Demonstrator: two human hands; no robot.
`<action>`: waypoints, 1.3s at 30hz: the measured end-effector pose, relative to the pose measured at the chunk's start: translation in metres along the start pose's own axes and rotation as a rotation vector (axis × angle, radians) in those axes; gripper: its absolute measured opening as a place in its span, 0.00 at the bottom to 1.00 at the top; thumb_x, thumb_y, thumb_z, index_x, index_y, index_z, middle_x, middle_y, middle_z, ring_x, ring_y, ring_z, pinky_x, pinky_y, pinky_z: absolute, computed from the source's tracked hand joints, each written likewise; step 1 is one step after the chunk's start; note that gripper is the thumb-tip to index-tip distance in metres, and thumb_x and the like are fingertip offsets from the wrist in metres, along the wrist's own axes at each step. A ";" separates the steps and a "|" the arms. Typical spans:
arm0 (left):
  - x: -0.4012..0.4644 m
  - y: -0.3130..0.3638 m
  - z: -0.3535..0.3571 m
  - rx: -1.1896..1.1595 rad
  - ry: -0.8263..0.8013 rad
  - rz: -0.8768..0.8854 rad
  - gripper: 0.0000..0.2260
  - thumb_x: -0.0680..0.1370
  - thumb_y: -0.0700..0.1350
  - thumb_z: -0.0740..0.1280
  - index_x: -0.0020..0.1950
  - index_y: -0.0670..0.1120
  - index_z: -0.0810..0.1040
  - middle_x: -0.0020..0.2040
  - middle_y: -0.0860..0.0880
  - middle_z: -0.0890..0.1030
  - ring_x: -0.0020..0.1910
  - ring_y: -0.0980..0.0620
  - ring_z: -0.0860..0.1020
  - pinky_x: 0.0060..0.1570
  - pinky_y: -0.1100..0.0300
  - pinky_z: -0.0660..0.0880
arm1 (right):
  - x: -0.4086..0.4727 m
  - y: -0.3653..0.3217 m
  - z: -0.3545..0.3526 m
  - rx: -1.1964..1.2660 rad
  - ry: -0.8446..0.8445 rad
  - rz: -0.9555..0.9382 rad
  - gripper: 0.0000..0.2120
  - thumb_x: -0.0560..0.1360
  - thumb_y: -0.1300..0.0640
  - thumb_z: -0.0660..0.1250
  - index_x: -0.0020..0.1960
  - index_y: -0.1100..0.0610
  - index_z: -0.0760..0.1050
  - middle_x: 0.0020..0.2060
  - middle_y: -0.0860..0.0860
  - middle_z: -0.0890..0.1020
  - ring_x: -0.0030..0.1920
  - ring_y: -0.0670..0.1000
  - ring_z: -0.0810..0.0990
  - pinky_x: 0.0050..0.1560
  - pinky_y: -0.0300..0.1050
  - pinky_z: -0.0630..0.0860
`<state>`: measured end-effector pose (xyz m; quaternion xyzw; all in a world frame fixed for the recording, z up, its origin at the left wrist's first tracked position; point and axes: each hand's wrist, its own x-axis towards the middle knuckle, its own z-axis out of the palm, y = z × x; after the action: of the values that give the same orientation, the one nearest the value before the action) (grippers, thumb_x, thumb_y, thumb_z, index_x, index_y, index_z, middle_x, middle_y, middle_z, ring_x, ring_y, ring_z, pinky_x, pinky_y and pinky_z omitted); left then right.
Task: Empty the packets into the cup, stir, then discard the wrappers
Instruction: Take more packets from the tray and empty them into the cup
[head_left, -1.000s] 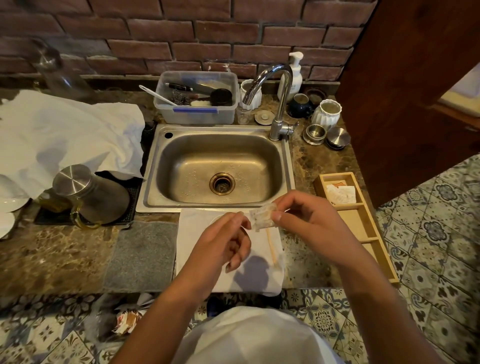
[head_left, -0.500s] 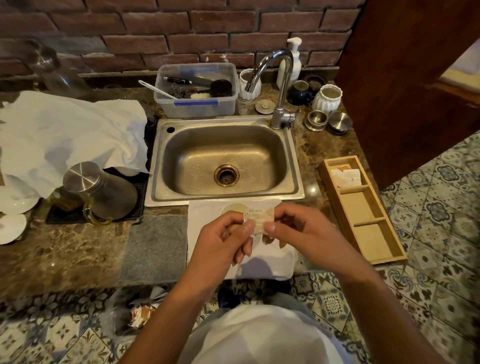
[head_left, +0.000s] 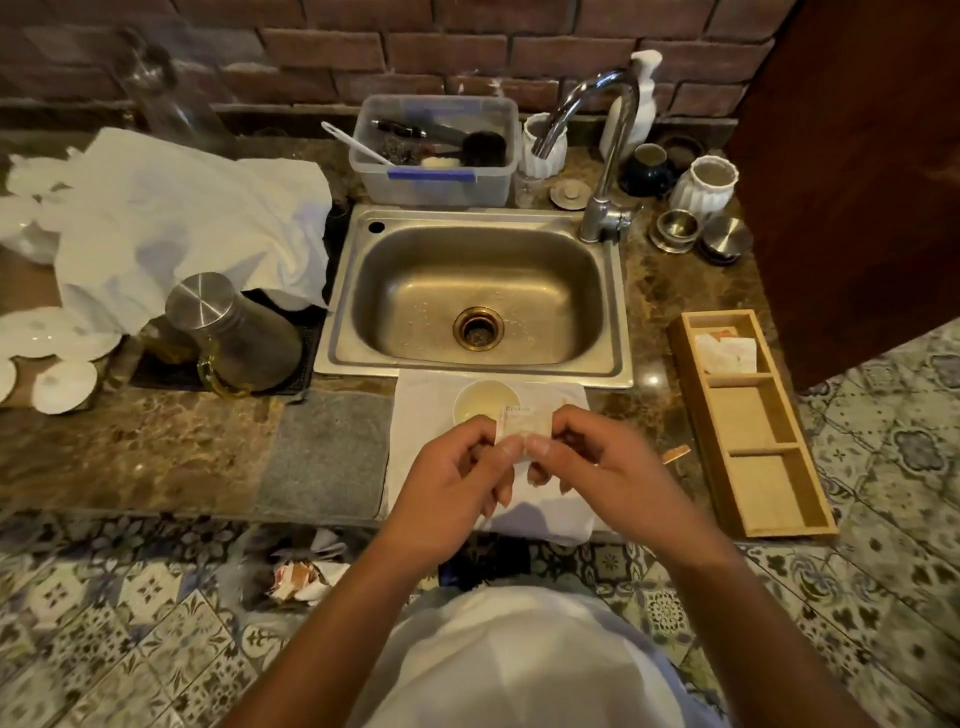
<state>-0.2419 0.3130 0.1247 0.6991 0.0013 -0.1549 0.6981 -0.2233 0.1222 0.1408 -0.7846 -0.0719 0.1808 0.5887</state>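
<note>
Pale paper, a small packet (head_left: 523, 422), sat pinched between both my hands: my left hand (head_left: 451, 486) held its left edge in a narrow grip of thumb and fingers, and my right hand (head_left: 592, 470) held its right edge the same way, thumbs almost touching. Just beyond the packet stood the cup (head_left: 480, 400) with pale liquid in it, its near rim partly hidden by the packet, on a white cloth (head_left: 415, 415) spread under my hands on the desk (head_left: 156, 447). To the right of my right hand lay a small torn brown scrap (head_left: 675, 455), and past that a wooden tray (head_left: 748, 426) with more packets (head_left: 724, 353) in its far compartment. Down on the tiled floor, below my left forearm, lay crumpled wrappers (head_left: 301, 577). Farther off was the steel sink (head_left: 475, 296) with its tap (head_left: 602, 150).
</note>
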 end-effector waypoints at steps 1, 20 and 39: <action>0.001 -0.004 0.004 -0.004 0.030 -0.012 0.09 0.80 0.54 0.67 0.43 0.51 0.80 0.30 0.51 0.78 0.27 0.57 0.73 0.29 0.66 0.71 | 0.002 0.004 -0.002 -0.041 -0.027 0.001 0.18 0.77 0.39 0.68 0.47 0.55 0.81 0.38 0.48 0.86 0.40 0.47 0.85 0.41 0.42 0.78; 0.016 -0.059 0.006 -0.072 0.257 -0.228 0.16 0.85 0.46 0.64 0.42 0.36 0.72 0.26 0.54 0.70 0.25 0.59 0.65 0.26 0.68 0.63 | 0.048 0.064 0.008 0.077 -0.235 0.192 0.09 0.82 0.56 0.68 0.44 0.58 0.80 0.33 0.50 0.85 0.35 0.47 0.84 0.39 0.40 0.77; 0.039 -0.091 -0.015 -0.021 0.169 -0.328 0.15 0.79 0.55 0.66 0.34 0.52 0.74 0.25 0.55 0.71 0.24 0.58 0.66 0.27 0.66 0.65 | 0.062 0.077 0.026 0.120 -0.195 0.387 0.14 0.83 0.57 0.65 0.40 0.60 0.78 0.30 0.50 0.83 0.29 0.47 0.77 0.32 0.44 0.73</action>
<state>-0.2214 0.3221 0.0273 0.6926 0.1755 -0.2072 0.6682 -0.1835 0.1426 0.0491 -0.7262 0.0341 0.3691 0.5790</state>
